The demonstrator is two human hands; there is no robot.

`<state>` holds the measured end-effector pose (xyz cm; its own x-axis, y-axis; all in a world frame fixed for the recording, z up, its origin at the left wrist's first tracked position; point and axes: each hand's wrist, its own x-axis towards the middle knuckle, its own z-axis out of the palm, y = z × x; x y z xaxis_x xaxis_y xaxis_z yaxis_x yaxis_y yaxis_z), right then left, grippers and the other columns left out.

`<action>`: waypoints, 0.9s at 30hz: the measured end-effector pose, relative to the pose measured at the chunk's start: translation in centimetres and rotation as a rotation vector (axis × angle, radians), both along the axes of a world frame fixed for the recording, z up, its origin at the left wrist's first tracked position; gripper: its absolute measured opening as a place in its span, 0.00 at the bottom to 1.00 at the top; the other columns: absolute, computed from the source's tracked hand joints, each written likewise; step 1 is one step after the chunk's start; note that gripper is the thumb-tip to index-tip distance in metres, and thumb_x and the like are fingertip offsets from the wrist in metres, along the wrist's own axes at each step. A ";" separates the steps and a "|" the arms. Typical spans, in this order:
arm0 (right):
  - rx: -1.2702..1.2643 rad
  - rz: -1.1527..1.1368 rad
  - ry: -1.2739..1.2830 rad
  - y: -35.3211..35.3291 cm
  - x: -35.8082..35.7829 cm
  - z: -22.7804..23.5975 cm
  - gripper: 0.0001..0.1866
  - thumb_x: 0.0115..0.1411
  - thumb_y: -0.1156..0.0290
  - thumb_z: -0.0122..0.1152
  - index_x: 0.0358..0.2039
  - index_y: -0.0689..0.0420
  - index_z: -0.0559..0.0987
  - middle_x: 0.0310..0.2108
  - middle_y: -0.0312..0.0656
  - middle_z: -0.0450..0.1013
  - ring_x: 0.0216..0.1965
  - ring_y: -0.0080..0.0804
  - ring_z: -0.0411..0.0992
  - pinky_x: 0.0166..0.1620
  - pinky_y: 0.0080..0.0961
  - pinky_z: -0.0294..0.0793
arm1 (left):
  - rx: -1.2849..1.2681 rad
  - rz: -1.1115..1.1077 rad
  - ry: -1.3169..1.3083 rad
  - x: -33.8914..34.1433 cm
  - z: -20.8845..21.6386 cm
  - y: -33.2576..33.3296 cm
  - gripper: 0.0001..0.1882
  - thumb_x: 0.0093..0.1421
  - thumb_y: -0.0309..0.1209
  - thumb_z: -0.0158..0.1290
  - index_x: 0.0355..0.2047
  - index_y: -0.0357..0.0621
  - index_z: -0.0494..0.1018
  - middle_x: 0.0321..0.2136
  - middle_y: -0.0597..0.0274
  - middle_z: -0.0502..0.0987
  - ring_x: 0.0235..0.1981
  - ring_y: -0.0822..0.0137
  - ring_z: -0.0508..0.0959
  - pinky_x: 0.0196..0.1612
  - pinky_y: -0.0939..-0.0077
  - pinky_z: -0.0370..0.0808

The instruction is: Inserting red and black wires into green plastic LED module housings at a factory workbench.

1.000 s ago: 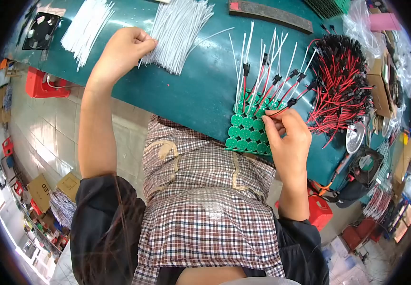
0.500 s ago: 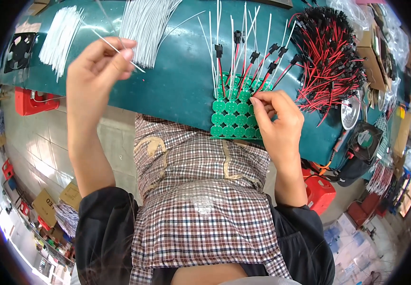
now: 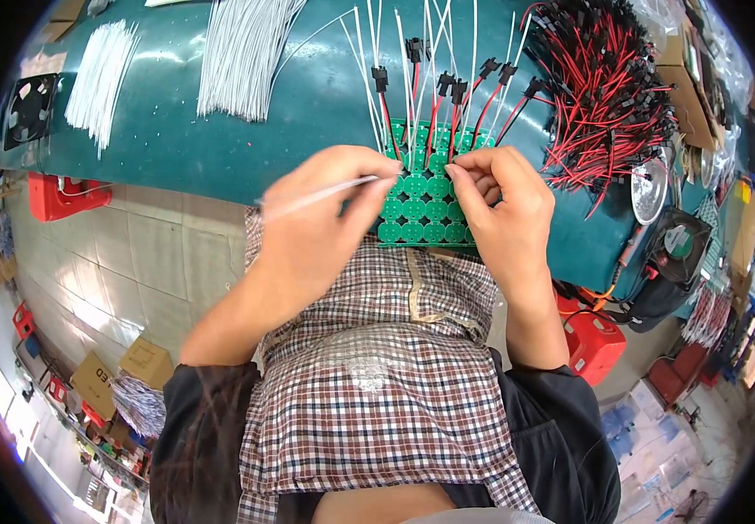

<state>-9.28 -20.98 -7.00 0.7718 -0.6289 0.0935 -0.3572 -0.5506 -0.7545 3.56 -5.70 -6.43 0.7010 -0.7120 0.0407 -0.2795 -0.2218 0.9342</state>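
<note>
A thin, flexible white wire (image 3: pixel 325 193), blurred, is pinched in the left hand (image 3: pixel 320 205). The right hand (image 3: pixel 513 205) has thumb and forefinger at the green circuit-board panel (image 3: pixel 412 210), a rigid grid of rounded discs; whether they grip a lead there, I cannot tell. The hands are apart, the panel between them on the smooth green worktop (image 3: pixel 176 131). Seven black plastic connectors (image 3: pixel 380 79) top red-and-black leads there. Beyond lie two white wire bundles (image 3: pixel 242 61) and one tangled lead pile (image 3: pixel 609 96).
</note>
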 end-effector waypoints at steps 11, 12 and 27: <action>-0.107 -0.067 -0.114 -1.9 -1.9 2.1 0.05 0.55 0.81 0.69 0.32 0.61 0.81 0.27 0.38 0.76 0.24 0.22 0.74 0.28 0.19 0.73 | -0.036 -0.057 -0.376 -1.3 -2.0 -2.2 0.08 0.51 0.21 0.63 0.31 0.45 0.78 0.29 0.62 0.80 0.28 0.62 0.81 0.30 0.72 0.76; -0.179 -0.113 -0.108 -2.7 -2.5 2.6 0.05 0.55 0.81 0.68 0.33 0.61 0.81 0.27 0.37 0.76 0.25 0.20 0.73 0.29 0.18 0.73 | -0.012 -0.063 -0.378 -1.3 -2.0 -2.1 0.08 0.51 0.22 0.63 0.31 0.46 0.78 0.29 0.62 0.80 0.28 0.62 0.81 0.30 0.73 0.76; -0.265 -0.551 0.215 -8.7 -7.2 0.7 0.07 0.56 0.75 0.69 0.34 0.62 0.81 0.25 0.39 0.76 0.22 0.19 0.71 0.28 0.21 0.72 | -0.026 -0.073 -0.405 -1.3 -2.1 -2.2 0.09 0.50 0.21 0.63 0.31 0.46 0.77 0.28 0.62 0.80 0.28 0.62 0.81 0.30 0.72 0.76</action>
